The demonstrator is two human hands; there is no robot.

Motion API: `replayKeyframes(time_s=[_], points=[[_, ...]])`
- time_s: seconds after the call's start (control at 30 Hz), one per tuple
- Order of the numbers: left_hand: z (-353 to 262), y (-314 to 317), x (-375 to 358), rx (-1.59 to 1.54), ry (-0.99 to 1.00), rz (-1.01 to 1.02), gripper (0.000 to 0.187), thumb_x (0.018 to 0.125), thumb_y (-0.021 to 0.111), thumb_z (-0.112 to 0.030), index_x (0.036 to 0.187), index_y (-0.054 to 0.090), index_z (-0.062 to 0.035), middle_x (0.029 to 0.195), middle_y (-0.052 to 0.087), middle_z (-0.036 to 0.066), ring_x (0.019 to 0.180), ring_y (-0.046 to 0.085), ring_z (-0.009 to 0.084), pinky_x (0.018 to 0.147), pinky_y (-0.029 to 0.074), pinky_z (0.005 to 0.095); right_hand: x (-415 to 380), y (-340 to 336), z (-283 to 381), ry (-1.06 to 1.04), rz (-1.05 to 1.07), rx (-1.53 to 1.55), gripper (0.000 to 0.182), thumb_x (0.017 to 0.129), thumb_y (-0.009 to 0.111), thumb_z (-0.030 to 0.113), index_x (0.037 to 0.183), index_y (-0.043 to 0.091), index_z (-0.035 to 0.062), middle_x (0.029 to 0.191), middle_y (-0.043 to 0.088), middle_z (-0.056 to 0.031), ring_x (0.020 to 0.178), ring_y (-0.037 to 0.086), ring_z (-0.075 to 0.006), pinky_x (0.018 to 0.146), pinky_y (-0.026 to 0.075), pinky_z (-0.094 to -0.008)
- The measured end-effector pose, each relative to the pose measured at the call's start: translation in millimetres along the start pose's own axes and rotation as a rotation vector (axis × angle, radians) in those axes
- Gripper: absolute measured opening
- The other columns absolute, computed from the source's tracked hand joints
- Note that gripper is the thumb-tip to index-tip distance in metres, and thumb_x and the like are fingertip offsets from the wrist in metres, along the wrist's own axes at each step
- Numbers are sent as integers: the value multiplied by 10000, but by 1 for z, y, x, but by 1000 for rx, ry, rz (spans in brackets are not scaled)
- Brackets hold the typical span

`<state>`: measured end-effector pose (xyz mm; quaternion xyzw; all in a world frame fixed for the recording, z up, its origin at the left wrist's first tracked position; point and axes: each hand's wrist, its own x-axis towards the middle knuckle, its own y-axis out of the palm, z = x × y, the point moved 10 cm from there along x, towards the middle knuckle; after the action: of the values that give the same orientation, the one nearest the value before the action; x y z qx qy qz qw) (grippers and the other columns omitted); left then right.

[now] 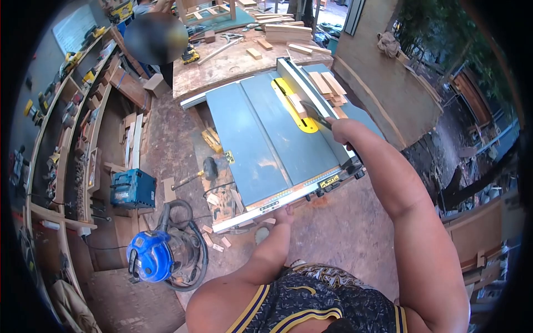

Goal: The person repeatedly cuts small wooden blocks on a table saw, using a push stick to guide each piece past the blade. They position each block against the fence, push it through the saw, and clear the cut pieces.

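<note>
A table saw [244,127] with a grey top fills the middle of the view. My right hand [343,131] is closed around a dark push stick [317,115], whose far end reaches a small wooden block [296,105]. That block lies over the yellow throat plate [307,124], alongside the rip fence [311,91]. Low at the saw's front, my left hand [285,215] touches the front rail [244,218]; its fingers are mostly hidden there. Several cut wood strips [327,86] rest on the saw top beyond the fence.
Behind the saw stands a workbench [222,69] with stacked boards [288,34] and a yellow drill [190,54]. Another person [152,36] is at the far left. A blue shop vacuum [151,256], its hose and a teal toolbox [132,188] occupy the floor near tool shelves [83,127].
</note>
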<state>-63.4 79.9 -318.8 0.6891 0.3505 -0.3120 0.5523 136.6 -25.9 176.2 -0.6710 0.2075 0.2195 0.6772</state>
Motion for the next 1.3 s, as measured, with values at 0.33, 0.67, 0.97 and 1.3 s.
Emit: replayKeyframes(time_s=[0.33, 0.67, 0.97, 1.3], points=[[-8, 18, -20, -8, 65, 131, 330, 839, 520, -19, 1140, 570, -146, 1098, 624, 13, 1094, 572, 182, 1078, 357, 405, 26, -17, 22, -8, -25, -31, 815, 861, 384, -65, 1530, 267, 386, 936, 652, -150, 608, 624, -200, 542, 541, -341], [-29, 68, 42, 71, 145, 424, 331, 980, 564, -236, 1294, 502, -152, 1322, 571, 22, 1279, 508, 197, 1105, 362, 416, 133, -85, 78, -255, -400, 270, 602, 953, 422, 109, 1510, 343, 323, 1029, 678, -201, 779, 665, -304, 678, 540, -411], [-19, 9, 17, 282, 103, 449, 333, 987, 545, -231, 1303, 493, -141, 1318, 574, 44, 1273, 516, 215, 1105, 360, 424, 12, -165, 27, -484, -800, 403, 646, 934, 532, 81, 1509, 342, 306, 1045, 650, -246, 707, 657, -308, 667, 527, -443], [-18, -46, -21, 447, -3, 360, 326, 985, 520, -197, 1301, 489, -125, 1294, 585, 82, 1250, 531, 257, 1092, 364, 449, 104, -110, 88, -193, -24, -381, 548, 863, 501, 10, 1351, 568, 252, 781, 680, -127, 650, 660, -202, 565, 525, -372]])
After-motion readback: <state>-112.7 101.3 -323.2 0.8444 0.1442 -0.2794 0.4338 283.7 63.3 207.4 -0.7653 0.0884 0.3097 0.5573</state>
